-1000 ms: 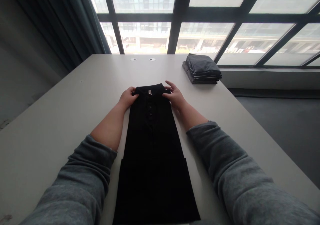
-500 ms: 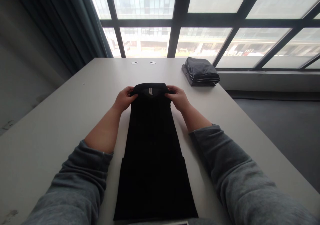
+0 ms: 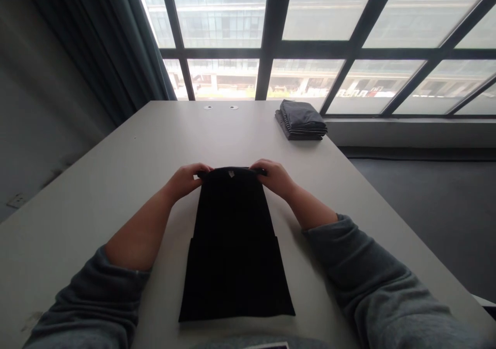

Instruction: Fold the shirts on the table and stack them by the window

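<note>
A black shirt (image 3: 234, 245), folded into a long narrow strip, lies lengthwise in front of me on the white table. Its neckline with a small pale label is at the far end. My left hand (image 3: 189, 181) pinches the left corner of that far edge between thumb and fingers. On the opposite corner my right hand (image 3: 274, 177) grips the cloth the same way. Between the two hands the far edge is drawn up and curled over slightly. A wider layer forms the near end of the shirt, close to my body.
A stack of folded grey clothes (image 3: 303, 120), some striped, sits at the table's far right corner. Two white oval fittings (image 3: 233, 108) are set near the far edge of the table (image 3: 96, 204). Beyond stand large windows (image 3: 220, 13) and a dark curtain (image 3: 112, 39).
Both hands have drawn the far end of the shirt toward me, so the strip looks shorter and the neckline is more curled over. The camera view has tilted upward slightly.
</note>
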`<state>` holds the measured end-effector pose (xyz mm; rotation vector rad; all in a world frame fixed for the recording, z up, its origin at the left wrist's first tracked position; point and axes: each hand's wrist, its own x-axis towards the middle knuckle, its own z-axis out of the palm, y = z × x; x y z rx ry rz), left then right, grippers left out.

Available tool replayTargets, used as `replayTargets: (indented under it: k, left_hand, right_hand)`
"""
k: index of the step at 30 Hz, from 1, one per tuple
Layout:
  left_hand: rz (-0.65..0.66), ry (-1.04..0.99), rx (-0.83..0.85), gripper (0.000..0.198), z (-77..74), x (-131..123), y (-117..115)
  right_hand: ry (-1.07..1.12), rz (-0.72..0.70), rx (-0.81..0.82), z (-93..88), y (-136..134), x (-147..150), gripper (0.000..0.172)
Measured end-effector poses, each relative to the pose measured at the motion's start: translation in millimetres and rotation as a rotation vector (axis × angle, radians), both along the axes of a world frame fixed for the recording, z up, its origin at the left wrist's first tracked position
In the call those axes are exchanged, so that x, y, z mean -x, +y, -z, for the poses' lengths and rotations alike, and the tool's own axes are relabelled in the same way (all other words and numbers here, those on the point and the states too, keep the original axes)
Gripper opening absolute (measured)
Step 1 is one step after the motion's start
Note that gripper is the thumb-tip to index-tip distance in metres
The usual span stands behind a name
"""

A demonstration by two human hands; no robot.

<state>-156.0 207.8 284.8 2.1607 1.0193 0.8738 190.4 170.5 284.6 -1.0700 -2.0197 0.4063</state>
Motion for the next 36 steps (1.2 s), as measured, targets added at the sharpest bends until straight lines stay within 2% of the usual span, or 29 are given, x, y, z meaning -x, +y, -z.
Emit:
replayTargets:
  k: [3,6,10,12,14,17,22,26,30,33,36]
  left_hand:
    - [0.054,0.134,-0.035,0.019,-0.8,1.8,-11.8]
    - [0.090,0.226,-0.064,0.028,0.6,4.2,-16.0]
    - [0.078,0.257,-0.047,0.037,-0.8,4.2,-18.6]
    - [0.033,0.243,-0.034,0.036,-1.9,-1.6,-20.7]
    - [-0.020,0.221,-0.055,0.034,-0.8,-12.7,-22.1]
    - [-0.113,0.208,-0.128,0.036,8.2,-35.0,-20.5]
    - [-0.206,0.377,-0.094,0.054,35.9,-60.0,-14.7]
    - [-0.194,0.464,-0.086,0.062,49.2,-58.9,-11.2]
    - [-0.150,0.299,-0.053,0.070,49.0,-49.1,-6.5]
    - [-0.267,0.080,0.034,0.069,48.0,-38.6,-7.9]
    - [-0.392,-0.027,0.166,0.066,50.0,-25.8,-15.7]
  right_hand:
    - [-0.171,-0.080,0.036,5.1,-9.4,-1.9,0.044]
    - [-0.291,-0.112,0.094,9.4,-14.1,-4.6,0.053]
    - [-0.305,-0.141,0.143,8.1,-16.7,-5.8,0.056]
    - [-0.242,-0.066,0.126,6.9,-15.3,-3.1,0.055]
    - [-0.165,0.088,0.090,8.1,-11.5,2.9,0.054]
    - [-0.151,0.261,0.140,17.2,-4.0,17.2,0.051]
    - [-0.347,0.240,0.385,39.6,-1.5,40.2,0.072]
    - [-0.423,0.248,0.400,45.7,-3.4,46.0,0.081]
    - [-0.364,0.219,0.397,41.8,-4.5,41.6,0.081]
    - [-0.241,0.246,0.367,36.2,-9.5,31.7,0.078]
    - [-0.111,0.371,0.292,30.2,-19.2,19.4,0.065]
